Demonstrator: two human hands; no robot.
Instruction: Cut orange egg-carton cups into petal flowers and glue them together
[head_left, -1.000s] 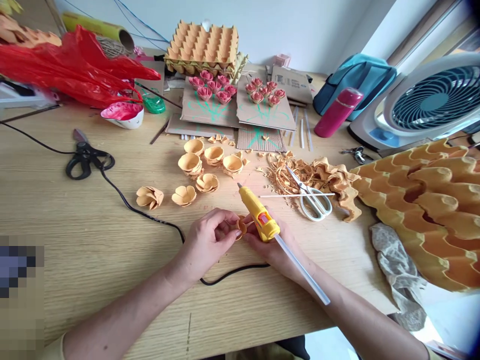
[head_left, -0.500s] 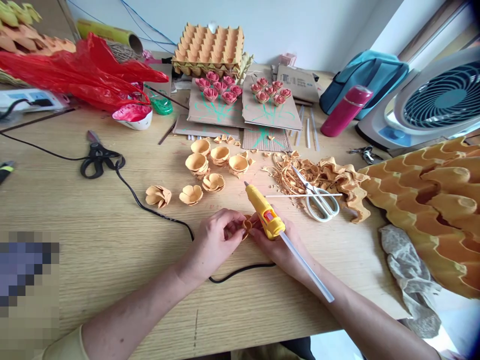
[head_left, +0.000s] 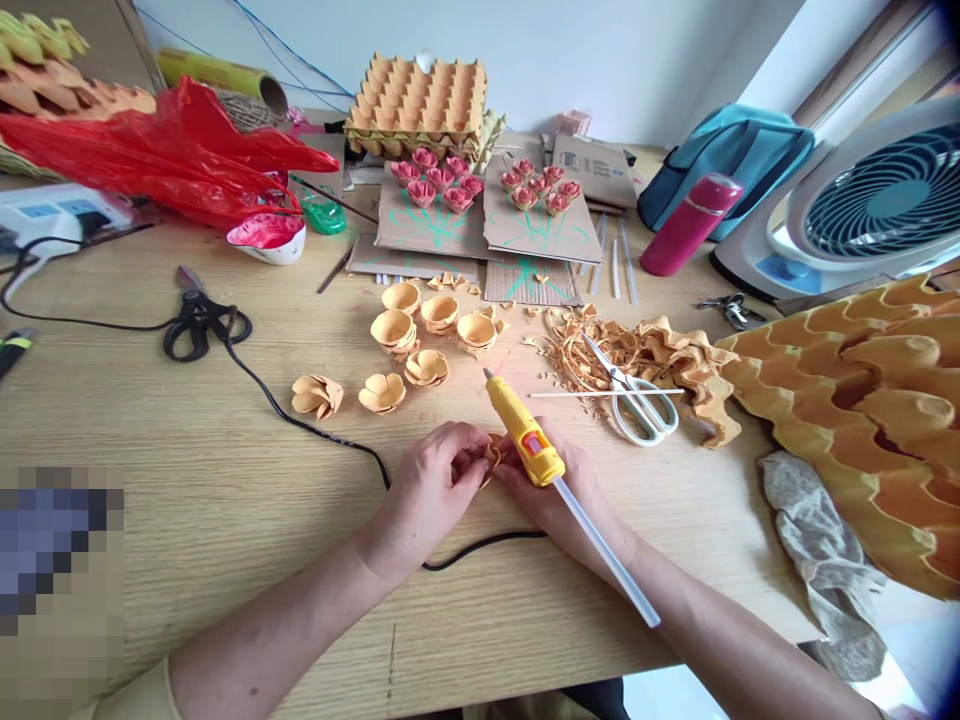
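Note:
Between both hands is a small curled egg-carton flower piece (head_left: 491, 456), mostly hidden by fingers. My left hand (head_left: 439, 478) pinches its left side with thumb and fingertips. My right hand (head_left: 566, 495) touches its right side with the fingertips and also holds a yellow hot glue gun (head_left: 521, 420). The gun's nozzle points up and away, and a long clear glue stick (head_left: 607, 553) juts from its back toward my forearm. Just beyond the hands lie petalled carton cups, among them one open flower (head_left: 382, 392) and one on its side (head_left: 317, 396). Stacked cups (head_left: 393, 330) stand behind.
White-handled scissors (head_left: 641, 405) rest on carton scraps (head_left: 600, 345) at right. Black scissors (head_left: 202, 320) lie left, beside the gun's black cord (head_left: 300, 420). Red paper flowers (head_left: 439, 180) sit on cardboard at the back. Large egg trays (head_left: 862, 420) and a fan (head_left: 885, 200) occupy the right.
The glue gun has tilted slightly, its nozzle shifting a little left and its glue stick lower. Both hands keep their hold on the small piece.

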